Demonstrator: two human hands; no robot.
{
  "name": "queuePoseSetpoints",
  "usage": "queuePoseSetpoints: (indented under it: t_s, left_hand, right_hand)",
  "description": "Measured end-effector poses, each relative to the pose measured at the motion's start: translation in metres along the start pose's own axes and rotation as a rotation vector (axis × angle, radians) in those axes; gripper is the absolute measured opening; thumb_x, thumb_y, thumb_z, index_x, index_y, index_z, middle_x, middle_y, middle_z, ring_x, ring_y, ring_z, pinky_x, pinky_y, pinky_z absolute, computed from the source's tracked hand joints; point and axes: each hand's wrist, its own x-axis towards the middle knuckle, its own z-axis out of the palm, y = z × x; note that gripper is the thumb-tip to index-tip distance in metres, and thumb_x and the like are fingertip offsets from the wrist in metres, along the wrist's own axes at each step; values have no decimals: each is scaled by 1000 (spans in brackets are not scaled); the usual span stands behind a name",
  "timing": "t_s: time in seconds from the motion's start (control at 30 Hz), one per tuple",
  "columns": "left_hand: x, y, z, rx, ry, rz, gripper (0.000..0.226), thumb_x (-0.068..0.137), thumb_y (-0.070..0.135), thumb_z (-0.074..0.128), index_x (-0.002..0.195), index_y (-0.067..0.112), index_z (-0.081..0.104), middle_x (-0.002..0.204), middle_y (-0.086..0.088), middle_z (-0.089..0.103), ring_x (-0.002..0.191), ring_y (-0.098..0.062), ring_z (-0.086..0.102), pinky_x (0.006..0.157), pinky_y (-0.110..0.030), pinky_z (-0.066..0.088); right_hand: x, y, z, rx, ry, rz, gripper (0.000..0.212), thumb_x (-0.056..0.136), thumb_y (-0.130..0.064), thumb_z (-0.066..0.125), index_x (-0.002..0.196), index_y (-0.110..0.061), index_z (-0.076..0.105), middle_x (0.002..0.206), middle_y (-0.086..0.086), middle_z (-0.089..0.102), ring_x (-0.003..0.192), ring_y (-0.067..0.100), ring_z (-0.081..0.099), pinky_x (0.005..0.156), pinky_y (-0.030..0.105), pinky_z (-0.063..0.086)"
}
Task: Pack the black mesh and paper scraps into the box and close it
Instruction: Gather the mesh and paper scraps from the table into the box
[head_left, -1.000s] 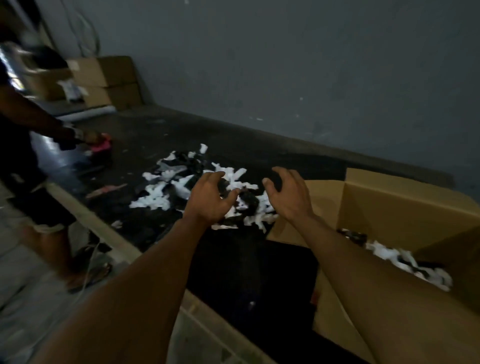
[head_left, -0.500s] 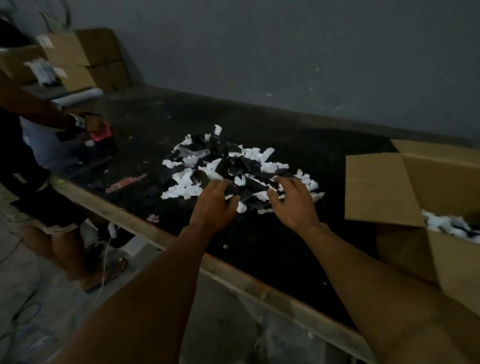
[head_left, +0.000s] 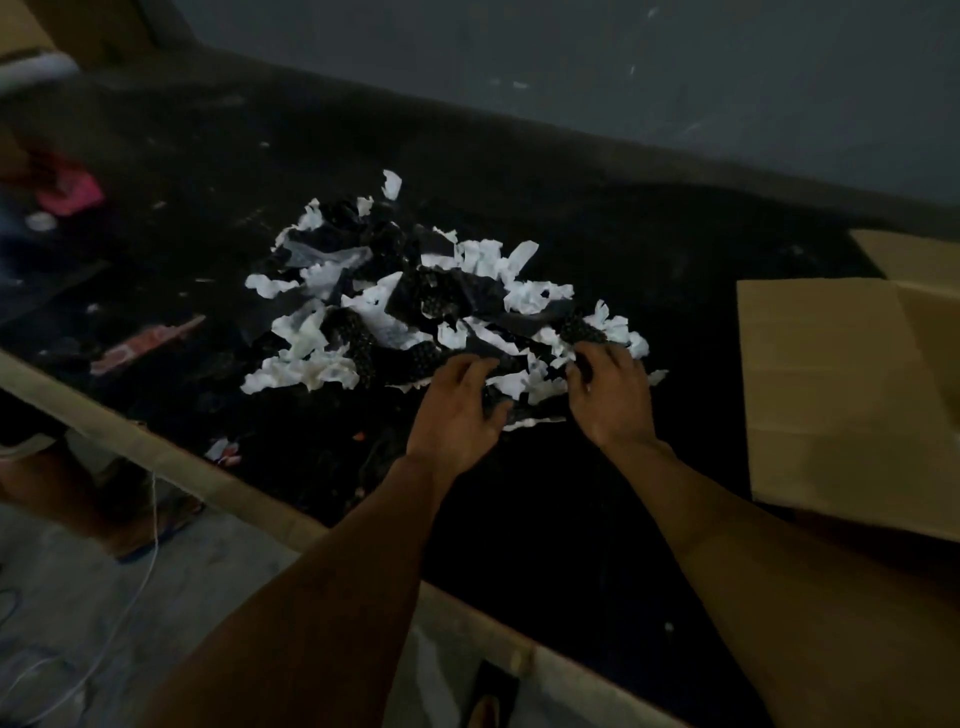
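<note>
Since half a second ago both hands have pushed forward into the near edge of the heap, and the view has swung left and down, so that only a flap of the box remains at the right edge where its scrap-filled inside was showing before.

Two hands are at work. The left hand (head_left: 457, 410) lies palm down on the near side of the heap with its fingers curled into the scraps; whether they have closed on anything cannot be told. The right hand (head_left: 610, 397) sits just beside it, fingers bent down into the paper in the same way, and its grip cannot be told either. The two hands are apart, with scraps showing between them.

There is one heap (head_left: 410, 306) and one box (head_left: 826, 395). The heap lies on the dark bench (head_left: 545, 519), left of the box and apart from it. It is a loose mix of torn white paper scraps (head_left: 304, 371), crumpled and ragged, too many to count, with pieces of black mesh (head_left: 441, 296) tangled through them; the mesh shows a fine dotted pattern where the light catches it. One white scrap lies alone at the far tip of the heap.

The box is plain brown cardboard, its flap open and flat toward the camera.

At the left edge of the bench lie one blurred pink object (head_left: 70, 195) and one reddish strip (head_left: 148, 343).
</note>
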Motion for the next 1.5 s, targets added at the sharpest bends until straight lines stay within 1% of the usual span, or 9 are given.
queuePoseSetpoints:
  t_s: [0.2, 0.37, 0.5, 0.73, 0.87, 1.03, 1.3, 1.37, 1.5]
  left_hand:
    - [43, -10, 50, 174, -50, 69, 77, 74, 72, 54, 138, 31, 43, 145, -14, 33, 136, -36, 27, 106, -60, 30]
    - [58, -32, 70, 177, -151, 45, 72, 77, 60, 60, 140, 32, 37, 147, -10, 31, 140, -32, 20, 111, -61, 19]
    - [56, -45, 75, 44, -83, 18, 83, 74, 58, 65, 140, 20, 33, 146, -6, 34, 140, -25, 25, 114, -55, 20]
    - [61, -54, 85, 70, -84, 73, 85, 82, 63, 55, 143, 10, 29, 137, -12, 48, 124, -30, 44, 104, -48, 38]
    - [66, -57, 85, 87, -51, 110, 78, 86, 61, 52, 143, 12, 34, 124, -11, 54, 111, -31, 50, 92, -46, 45]
    - [60, -60, 82, -127, -26, 147, 63, 93, 39, 53, 143, 5, 34, 136, -13, 51, 121, -27, 47, 102, -37, 39]
    - [60, -67, 83, 104, -15, 174, 56, 91, 43, 55, 139, 16, 44, 114, -13, 50, 102, -28, 43, 90, -42, 43]
    - [57, -69, 86, 226, 52, 197, 45, 88, 46, 54, 121, 16, 59, 112, -13, 50, 100, -29, 42, 83, -45, 43]
    - [67, -68, 93, 167, 33, 254, 35, 85, 41, 55, 96, 8, 62, 131, -17, 52, 123, -38, 44, 103, -50, 34]
  right_hand:
    - [48, 6, 22, -66, -12, -44, 48, 92, -32, 56, 138, -28, 46, 151, 9, 32, 129, 36, 37, 104, 48, 38]
    - [68, 13, 40, -169, -168, 63, 58, 92, -54, 44, 146, -44, 24, 160, -2, 12, 143, 30, 16, 113, 61, 15]
    - [56, 22, 43, -213, -64, 200, 69, 87, -70, 31, 147, -43, 13, 161, 1, 9, 146, 31, 3, 113, 63, -2]
    - [26, 33, 56, -30, -84, 338, 91, 74, -81, 35, 146, -32, 8, 155, 21, 14, 144, 37, 11, 114, 59, 13]
    - [13, 35, 61, -55, -91, 247, 102, 70, -84, 40, 149, -26, 12, 152, 14, 27, 143, 34, 18, 114, 55, 19]
    - [7, 28, 73, -51, -13, 244, 102, 65, -89, 41, 145, -29, 22, 150, 10, 32, 142, 31, 17, 114, 55, 17]
    - [25, 34, 79, 73, 97, 194, 44, 73, -27, 61, 113, -8, 57, 126, 17, 53, 121, 35, 43, 101, 47, 38]
    - [23, 38, 76, 92, 87, 178, 42, 76, -16, 61, 116, -8, 54, 128, 16, 52, 122, 33, 43, 102, 47, 40]
    - [19, 37, 70, 118, 53, 113, 51, 76, 2, 56, 125, -12, 52, 134, 13, 49, 126, 31, 41, 106, 42, 38]
